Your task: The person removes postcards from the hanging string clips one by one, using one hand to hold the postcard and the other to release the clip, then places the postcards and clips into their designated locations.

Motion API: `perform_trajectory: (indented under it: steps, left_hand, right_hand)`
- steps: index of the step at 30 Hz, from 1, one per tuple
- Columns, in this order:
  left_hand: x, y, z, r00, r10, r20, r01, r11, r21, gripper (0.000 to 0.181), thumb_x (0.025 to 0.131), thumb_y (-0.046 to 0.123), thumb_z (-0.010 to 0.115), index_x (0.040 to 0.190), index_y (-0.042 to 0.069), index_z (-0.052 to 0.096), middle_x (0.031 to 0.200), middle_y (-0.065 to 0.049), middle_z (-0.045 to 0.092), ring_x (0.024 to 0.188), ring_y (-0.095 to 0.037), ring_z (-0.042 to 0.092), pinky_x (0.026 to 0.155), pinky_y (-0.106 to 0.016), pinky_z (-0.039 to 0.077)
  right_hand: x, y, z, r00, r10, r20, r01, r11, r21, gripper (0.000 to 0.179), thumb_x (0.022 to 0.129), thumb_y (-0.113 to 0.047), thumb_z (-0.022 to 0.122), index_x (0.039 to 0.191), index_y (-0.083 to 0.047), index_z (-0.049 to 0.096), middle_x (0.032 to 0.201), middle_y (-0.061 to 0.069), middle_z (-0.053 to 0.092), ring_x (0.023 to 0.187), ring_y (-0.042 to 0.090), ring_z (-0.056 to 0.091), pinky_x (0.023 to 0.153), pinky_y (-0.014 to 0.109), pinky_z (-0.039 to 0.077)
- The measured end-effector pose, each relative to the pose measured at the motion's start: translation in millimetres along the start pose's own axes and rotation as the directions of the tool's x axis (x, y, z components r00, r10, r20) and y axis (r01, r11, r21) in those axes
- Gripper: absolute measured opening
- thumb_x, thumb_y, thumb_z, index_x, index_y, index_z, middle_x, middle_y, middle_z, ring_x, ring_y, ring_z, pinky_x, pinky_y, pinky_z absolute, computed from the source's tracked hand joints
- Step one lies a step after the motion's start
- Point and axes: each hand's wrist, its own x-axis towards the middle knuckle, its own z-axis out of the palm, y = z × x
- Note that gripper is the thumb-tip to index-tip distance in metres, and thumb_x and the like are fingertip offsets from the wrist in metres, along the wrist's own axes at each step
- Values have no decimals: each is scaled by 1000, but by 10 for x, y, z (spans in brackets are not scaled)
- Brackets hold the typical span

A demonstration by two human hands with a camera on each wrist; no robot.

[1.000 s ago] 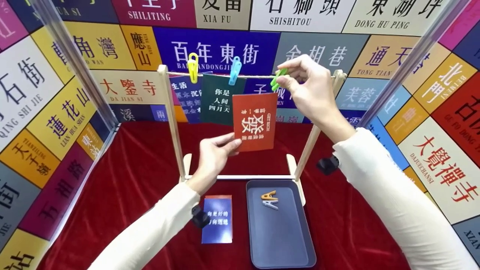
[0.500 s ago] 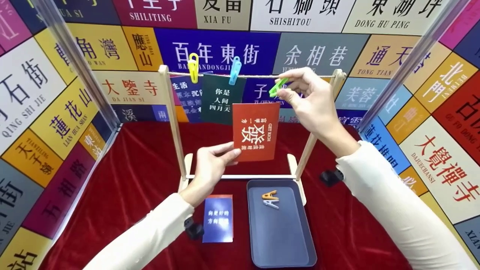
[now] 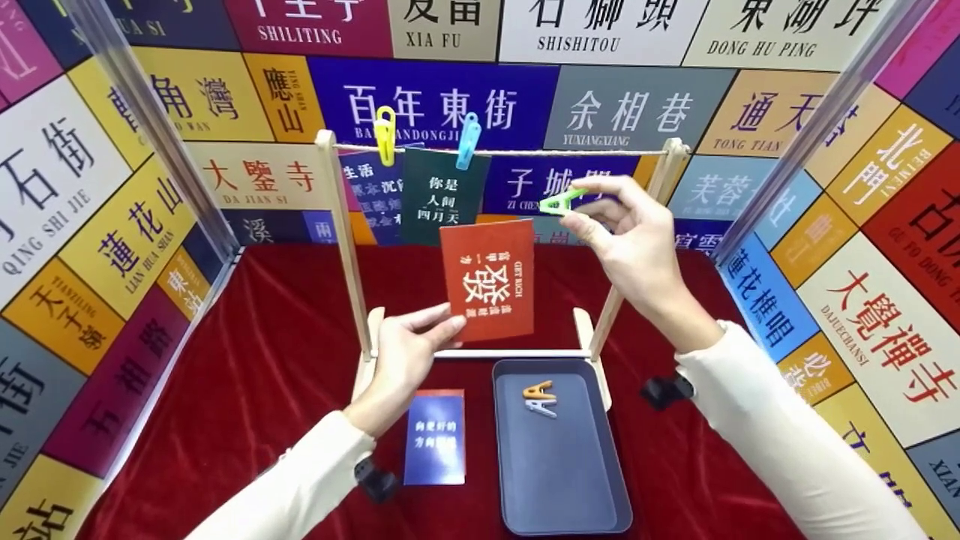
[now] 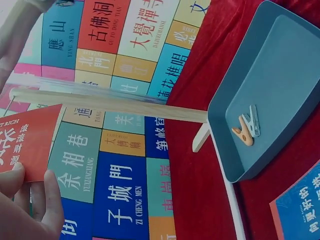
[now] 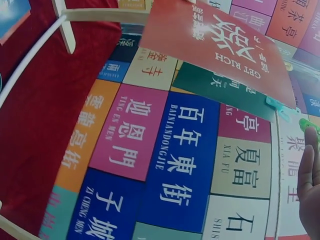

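My left hand (image 3: pixel 409 356) pinches a red card (image 3: pixel 491 281) by its lower left edge, thumb in front. White and gold characters and "GET RICH" run sideways on the card. It is held below the string (image 3: pixel 585 153) of a wooden rack. To its upper right, my right hand (image 3: pixel 637 247) pinches a green clothespin (image 3: pixel 561 202) between thumb and fingers, apart from both card and string. A dark green card (image 3: pixel 442 191) hangs under a blue clothespin (image 3: pixel 468 142), and a blue-purple card (image 3: pixel 375 191) under a yellow clothespin (image 3: pixel 385 136).
A grey tray (image 3: pixel 555 480) on the red velvet cloth (image 3: pixel 277 360) holds an orange clothespin (image 3: pixel 538 391) and a white clothespin (image 3: pixel 541 408). Left of it lies a blue card (image 3: pixel 435 450). The rack's wooden posts (image 3: pixel 346 247) rise on both sides; sign-covered walls (image 3: pixel 630 105) surround everything.
My right hand has brought the green clothespin down from the string, turning it more level. My left hand has lowered the red card and moved it slightly left.
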Motion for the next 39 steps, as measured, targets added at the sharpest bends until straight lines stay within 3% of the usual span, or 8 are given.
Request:
perform_trajectory:
  steps: [5,8,10,12,15,17,31,39]
  left_hand:
    - [-43,-54,-31,1000,-7,-16,7,1000,3,34,90,11,75,121,-2,70,155,-23,33,85,-21,77,82,-26,63]
    - [-75,-87,-46,1000,-7,-13,7,1000,-10,35,90,10,75,121,-4,69,159,-20,17,84,-21,78,82,-25,63]
    - [-88,-108,-56,1000,-8,-6,8,1000,-29,35,90,8,74,122,-6,68,161,-19,20,82,-20,78,81,-27,63]
    - [-92,-126,-66,1000,-5,0,5,999,-49,35,90,7,74,121,-8,68,157,-22,36,78,-19,77,79,-28,64]
    - [-102,-143,-79,1000,-10,-3,10,999,-34,35,89,8,75,121,-5,69,133,-23,64,73,-18,77,77,-28,64]
    - [-114,-152,-87,1000,-20,-5,20,1000,-18,36,88,10,77,120,-3,70,118,-24,71,71,-18,77,76,-26,64]
    - [-189,-282,-139,1000,-11,13,11,1000,-8,39,87,8,77,121,-6,68,115,-27,70,72,-22,77,74,-31,65]
    - [-240,-446,-174,999,-23,-28,24,999,29,33,85,6,79,115,-6,71,113,-26,71,75,-17,77,72,-30,65]
  right_hand:
    - [-98,33,8,999,46,-26,-43,993,110,36,83,12,73,117,5,65,105,3,73,87,15,73,80,23,62]
    - [-145,50,24,997,72,-28,-66,983,172,37,82,15,71,118,9,63,106,4,72,88,17,73,82,24,63]
    - [-175,60,35,996,84,-30,-76,978,195,37,82,16,71,117,9,63,106,4,72,89,19,74,83,25,63]
    - [-207,69,45,995,93,-35,-84,977,197,37,82,16,71,117,9,63,106,3,73,89,19,74,84,25,62]
    - [-255,92,55,994,97,-41,-88,979,182,38,81,15,72,117,5,64,104,2,74,90,18,74,86,27,62]
    - [-288,109,59,994,103,-40,-95,981,168,38,81,15,73,117,5,64,103,1,75,90,16,74,87,27,62]
    - [-472,237,75,982,181,-54,-171,973,153,38,81,14,73,118,9,63,100,-3,77,91,12,74,87,27,62]
    - [-639,405,108,968,235,-87,-230,971,66,38,82,7,76,119,5,66,94,-9,76,88,8,72,82,20,61]
